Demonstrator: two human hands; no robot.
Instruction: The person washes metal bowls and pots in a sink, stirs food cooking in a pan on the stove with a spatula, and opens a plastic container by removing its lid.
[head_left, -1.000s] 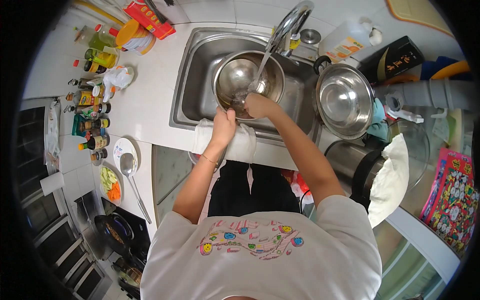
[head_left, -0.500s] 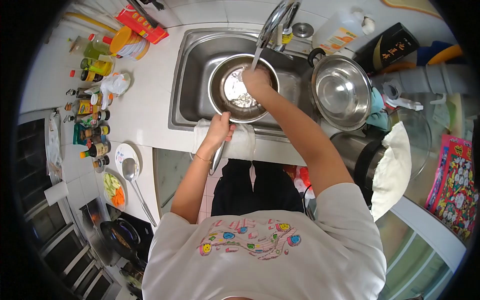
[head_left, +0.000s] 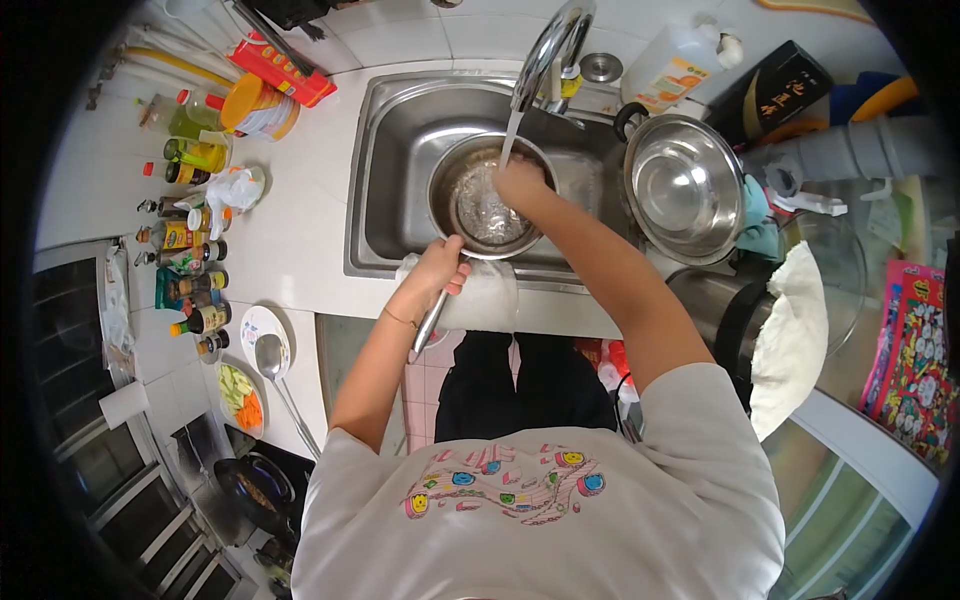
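Head view, told left to right, with clock directions read from the pot (head_left: 442, 195): bottles (head_left: 198, 235) line the table (head_left: 305, 200) at nine o'clock. At eight, cut green and orange vegetables (head_left: 238, 393) lie in a dish (head_left: 260, 428), and beside it a ladle (head_left: 268, 355) rests its bowl on a plate (head_left: 255, 325). Farther out, between seven and eight, is a dark pan (head_left: 235, 490).

The left hand (head_left: 440, 268) is at seven o'clock, its fingers closed around the pot's metal handle (head_left: 428, 328), which slants down over a pale cloth (head_left: 490, 298) on the sink's front edge. The pot is inside the sink (head_left: 385, 190), holding rippled water; whether its base touches the sink floor, I cannot tell.

The right hand (head_left: 520, 183) reaches in from the two o'clock side, just beside the stream from the faucet (head_left: 545, 55), which arches at one o'clock. Its fingers are partly hidden, so I cannot tell whether they are open, closed or holding anything.

A jug (head_left: 670, 70) stands at two, a shiny steel bowl (head_left: 685, 185) at three, and a white cover (head_left: 790, 340) at four.
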